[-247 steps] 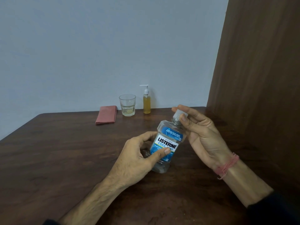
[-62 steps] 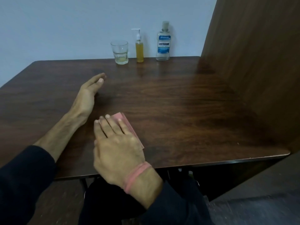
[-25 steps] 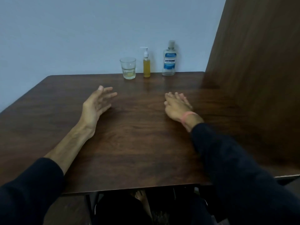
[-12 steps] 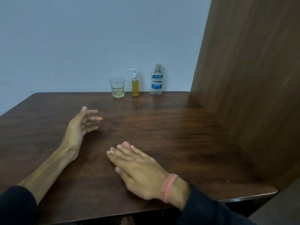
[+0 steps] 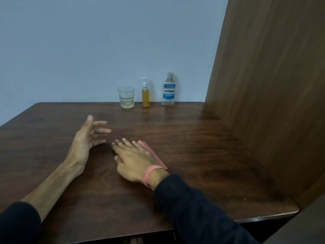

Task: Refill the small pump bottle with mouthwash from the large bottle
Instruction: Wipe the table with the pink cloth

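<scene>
The large mouthwash bottle (image 5: 168,92), clear with a blue label and its cap on, stands upright at the table's far edge by the wall. Left of it stands the small pump bottle (image 5: 145,95), filled with amber liquid, its white pump on. Both are far from my hands. My left hand (image 5: 88,138) hovers over the middle of the table on its edge, fingers spread, holding nothing. My right hand (image 5: 133,159) lies flat, palm down, pressing a folded pink cloth (image 5: 154,155) onto the table; the cloth shows along the hand's right side.
A drinking glass (image 5: 126,97) with a little pale liquid stands left of the pump bottle. The dark wooden table (image 5: 202,155) ends in a front edge near me. A tall wooden panel (image 5: 272,103) closes off the right side.
My right hand has slid the pink cloth across the table, to the right and further from me than half a second ago. The left hand stays open nearby. The bottles have not moved.
</scene>
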